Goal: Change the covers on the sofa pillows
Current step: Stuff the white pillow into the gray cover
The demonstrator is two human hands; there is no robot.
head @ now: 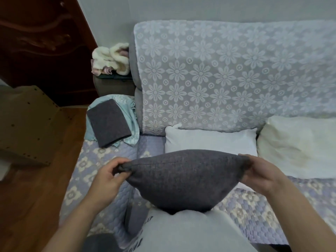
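Note:
A pillow in a dark grey cover point(181, 180) is held up in front of me, its lower edge resting against my body. My left hand point(107, 177) pinches its left corner. My right hand point(260, 173) grips the right corner. Behind it on the sofa seat lies a bare white pillow point(211, 142), and a second cream pillow point(300, 146) sits to its right. At the left end of the seat, a folded dark grey cover point(109, 122) lies on top of crumpled light blue floral covers point(131, 113).
The sofa back is draped with a floral lace throw point(218, 73); a quilted cover point(258, 206) is on the seat. Fluffy cream fabric point(111, 58) lies on a side stand beside the sofa. A wooden piece point(27, 122) stands on the left over the wood floor.

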